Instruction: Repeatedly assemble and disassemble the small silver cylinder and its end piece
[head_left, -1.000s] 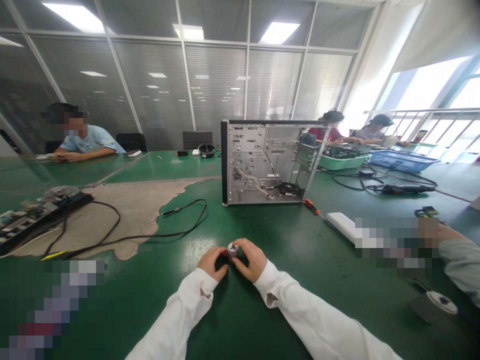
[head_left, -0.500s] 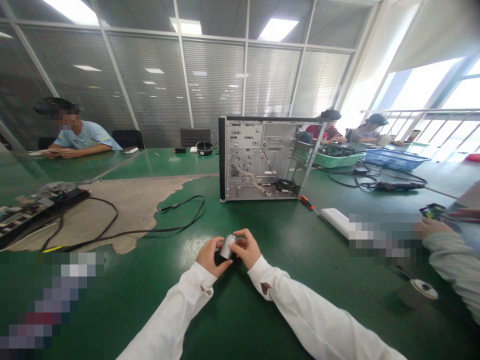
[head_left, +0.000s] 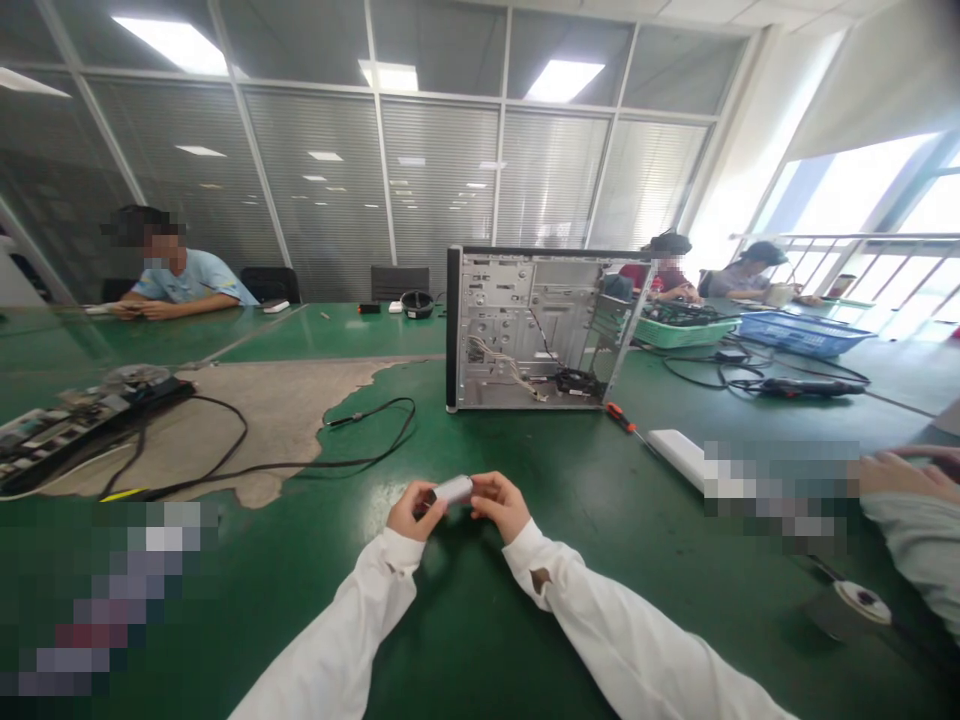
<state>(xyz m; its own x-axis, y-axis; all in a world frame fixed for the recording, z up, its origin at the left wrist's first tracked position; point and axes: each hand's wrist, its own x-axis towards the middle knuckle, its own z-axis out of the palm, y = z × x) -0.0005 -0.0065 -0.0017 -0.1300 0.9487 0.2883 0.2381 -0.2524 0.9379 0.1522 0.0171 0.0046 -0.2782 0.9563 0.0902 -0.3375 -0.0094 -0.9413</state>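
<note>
Both of my hands hold a small silver cylinder [head_left: 453, 490] just above the green table [head_left: 480, 620]. My left hand [head_left: 411, 511] pinches its left end and my right hand [head_left: 500, 504] pinches its right end, so it lies nearly level between them. White sleeves cover both of my forearms. Beyond my hands stands an open computer case [head_left: 536, 328] with loose wires and a fan inside.
A black cable [head_left: 300, 460] loops over a worn patch of the table at the left. A red-handled screwdriver [head_left: 622, 418] and a white flat object [head_left: 679, 452] lie right of the case. Another person's hand [head_left: 896, 475] rests at the right edge. Other people sit at the far tables.
The cylinder has been lifted off the table and tipped from upright to nearly level between my hands. The view has shifted slightly.
</note>
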